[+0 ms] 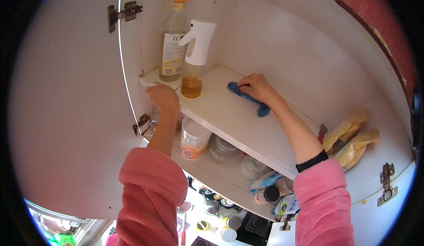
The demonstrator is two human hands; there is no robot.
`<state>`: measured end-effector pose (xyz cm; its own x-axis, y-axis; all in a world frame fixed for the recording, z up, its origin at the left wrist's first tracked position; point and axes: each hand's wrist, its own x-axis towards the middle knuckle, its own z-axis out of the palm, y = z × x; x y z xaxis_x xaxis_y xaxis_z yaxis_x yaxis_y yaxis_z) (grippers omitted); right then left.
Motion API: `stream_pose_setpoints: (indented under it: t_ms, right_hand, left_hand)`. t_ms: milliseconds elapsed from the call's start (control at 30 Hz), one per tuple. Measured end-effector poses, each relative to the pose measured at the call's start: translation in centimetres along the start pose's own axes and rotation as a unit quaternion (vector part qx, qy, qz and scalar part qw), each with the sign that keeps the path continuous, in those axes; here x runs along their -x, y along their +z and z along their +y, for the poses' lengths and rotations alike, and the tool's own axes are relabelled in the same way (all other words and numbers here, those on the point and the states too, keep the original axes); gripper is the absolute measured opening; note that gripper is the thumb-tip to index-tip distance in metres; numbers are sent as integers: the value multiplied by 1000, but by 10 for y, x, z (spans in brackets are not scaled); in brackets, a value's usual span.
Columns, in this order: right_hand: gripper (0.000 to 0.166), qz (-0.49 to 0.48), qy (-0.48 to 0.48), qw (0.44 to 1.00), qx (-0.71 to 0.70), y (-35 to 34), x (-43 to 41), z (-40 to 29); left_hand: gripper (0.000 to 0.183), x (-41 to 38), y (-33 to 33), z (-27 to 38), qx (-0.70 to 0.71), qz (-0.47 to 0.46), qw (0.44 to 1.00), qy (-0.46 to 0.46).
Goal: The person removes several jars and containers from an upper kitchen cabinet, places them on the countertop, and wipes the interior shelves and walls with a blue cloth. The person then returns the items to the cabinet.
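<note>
My right hand (257,87) grips a blue cloth (248,97) and presses it on the upper shelf (228,116) of a wall cabinet. My left hand (163,96) is at the shelf's front left corner; its fingers are curled at the edge, and whether they hold it is unclear. Just beyond and to the right of the left hand stand a glass bottle with an orange cap (173,47) and a white-topped spray bottle (195,60) with amber liquid. Both bottles are upright.
The lower shelf holds a plastic tub (194,140), glass jars (223,148), a black-lidded jar (267,194) and packets (287,204). Yellow bags (357,146) lie at the upper shelf's right end. The cabinet door (66,106) stands open at left. Below is a cluttered counter.
</note>
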<state>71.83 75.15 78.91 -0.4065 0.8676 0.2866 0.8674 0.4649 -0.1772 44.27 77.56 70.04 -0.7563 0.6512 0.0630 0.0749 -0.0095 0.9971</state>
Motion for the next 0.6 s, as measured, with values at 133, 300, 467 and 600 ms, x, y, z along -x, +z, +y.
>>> stream_pose_setpoints:
  t_ms: [133,300,467,600]
  right_hand:
    - [20,53,-40,993,96,31,-55,36]
    - [29,77,-28,979,188,63,-108,50]
    - [45,-3,-9,971,238,57,-126,44]
    - [49,-27,-11,965,260,50,-117,46]
  left_hand:
    - [35,-1,-5,4,14,2,1000,-20]
    - [33,5,-13,12,1,-12,999,-32]
    - [33,0,-8,-1,45,-14,998,-31]
    - [37,5,-1,3,24,12,1000,-10]
